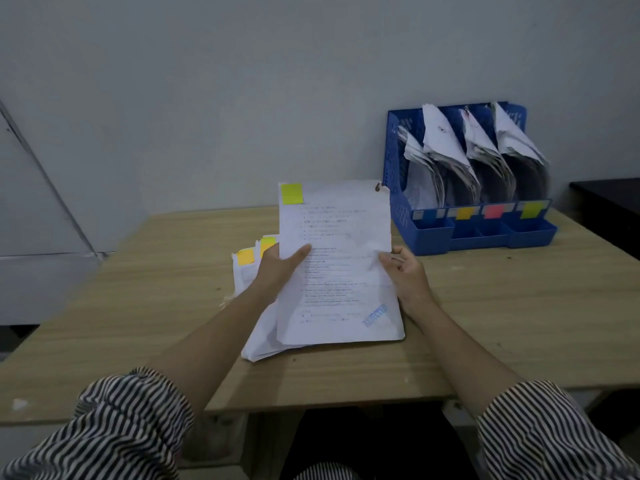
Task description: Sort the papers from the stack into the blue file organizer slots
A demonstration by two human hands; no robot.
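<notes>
A pale wood-grain worktop [485, 306] fills the middle of the scene, set against a plain grey wall. At its far right stands a blue perforated plastic file organizer [405, 206] with four upright slots, each packed with leaning white papers [440, 133]; its low front ledge carries coloured tabs, orange, pink and yellow-green among them. Nearer, at the centre of the worktop, lies a loose stack of white papers [263, 344], with an orange sticky note [246, 256] showing at its far left corner. Above this stack a white printed sheet [339, 271] is lifted and tilted up, a yellow-green sticky note [292, 193] at its far left corner and a blue stamp near its near right corner. The left hand [277, 268] grips the sheet's left edge, thumb on the front. The right hand [407, 271] pinches its right edge with curled fingers. Striped sleeves cover both upper arms.
</notes>
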